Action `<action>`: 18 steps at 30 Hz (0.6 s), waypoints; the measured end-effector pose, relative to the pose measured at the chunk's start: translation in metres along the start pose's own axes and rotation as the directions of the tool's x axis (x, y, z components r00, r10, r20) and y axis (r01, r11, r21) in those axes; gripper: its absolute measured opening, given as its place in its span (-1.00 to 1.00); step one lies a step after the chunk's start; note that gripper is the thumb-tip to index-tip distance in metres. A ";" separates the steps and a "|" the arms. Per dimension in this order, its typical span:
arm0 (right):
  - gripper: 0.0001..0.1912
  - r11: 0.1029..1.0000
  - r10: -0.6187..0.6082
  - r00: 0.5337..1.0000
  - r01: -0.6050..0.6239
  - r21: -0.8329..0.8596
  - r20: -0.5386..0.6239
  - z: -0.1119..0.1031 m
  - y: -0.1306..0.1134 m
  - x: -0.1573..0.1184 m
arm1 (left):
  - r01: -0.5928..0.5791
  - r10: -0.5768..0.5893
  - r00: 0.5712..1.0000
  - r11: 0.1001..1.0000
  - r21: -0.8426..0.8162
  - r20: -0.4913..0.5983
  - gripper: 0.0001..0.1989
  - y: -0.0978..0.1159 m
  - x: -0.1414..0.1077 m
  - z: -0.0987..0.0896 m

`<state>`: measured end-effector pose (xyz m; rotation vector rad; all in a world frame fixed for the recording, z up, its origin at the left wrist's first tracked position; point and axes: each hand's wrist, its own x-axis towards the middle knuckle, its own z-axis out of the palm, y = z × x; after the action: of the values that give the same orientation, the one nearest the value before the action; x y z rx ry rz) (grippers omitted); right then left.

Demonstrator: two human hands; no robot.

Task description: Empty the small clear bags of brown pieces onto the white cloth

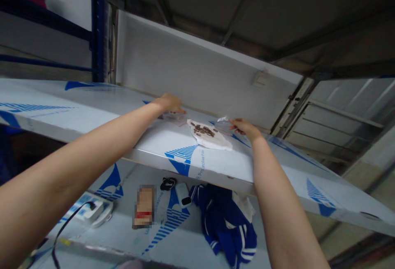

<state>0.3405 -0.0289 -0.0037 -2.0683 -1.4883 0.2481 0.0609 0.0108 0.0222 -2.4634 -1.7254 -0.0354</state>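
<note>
Left hand (169,103): fingers bent down at the shelf's back edge, beside a flat clear plastic bag (173,117); grip cannot be told.
Right hand (243,127): fingers clenched, pinching a crumpled clear plastic bag (224,126).
White film-covered shelf (92,104): carries a white paper sheet (212,142) heaped with small brown pellets (202,130).

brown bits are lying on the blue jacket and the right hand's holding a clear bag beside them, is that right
Not quite. The head view shows the brown bits on white paper on the upper shelf, not on the blue jacket, which lies on the lower shelf. The right hand is holding a clear bag beside them.
</note>
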 end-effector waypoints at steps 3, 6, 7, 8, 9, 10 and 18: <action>-0.53 0.986 0.085 0.993 -0.096 -0.138 -0.083 -0.001 0.001 -0.006 | 0.005 -0.002 0.995 1.000 -0.023 0.098 -0.54 -0.003 -0.005 0.001; -0.43 0.942 0.084 0.965 -0.158 -0.296 -0.249 -0.004 -0.003 -0.013 | 0.001 0.003 0.992 0.999 -0.033 0.124 -0.63 0.000 -0.007 0.001; -0.41 0.926 0.070 0.961 -0.162 -0.341 -0.266 -0.005 -0.005 -0.014 | 0.001 0.004 0.991 0.999 -0.037 0.133 -0.64 0.002 -0.007 0.000; -0.41 0.917 0.052 0.966 -0.146 -0.372 -0.252 -0.006 -0.006 -0.016 | -0.002 0.006 0.991 0.999 -0.035 0.136 -0.65 0.003 -0.007 0.000; -0.42 0.915 0.031 0.977 -0.113 -0.388 -0.210 -0.005 -0.008 -0.016 | -0.005 0.008 0.991 1.000 -0.025 0.133 -0.65 0.005 -0.008 -0.001; -0.44 0.918 -0.003 0.988 -0.057 -0.392 -0.152 -0.004 -0.010 -0.016 | -0.008 0.009 0.993 1.000 -0.010 0.120 -0.65 0.006 -0.009 -0.001; -0.55 0.874 -0.401 0.851 0.466 -0.135 0.338 0.013 0.002 0.008 | -0.070 0.070 0.997 0.997 -0.019 -0.024 -0.66 0.011 -0.015 -0.001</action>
<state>0.3391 -0.0176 -0.0146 -1.8326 -2.2145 0.2384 0.0660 -0.0072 0.0208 -2.5248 -1.6360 -0.0742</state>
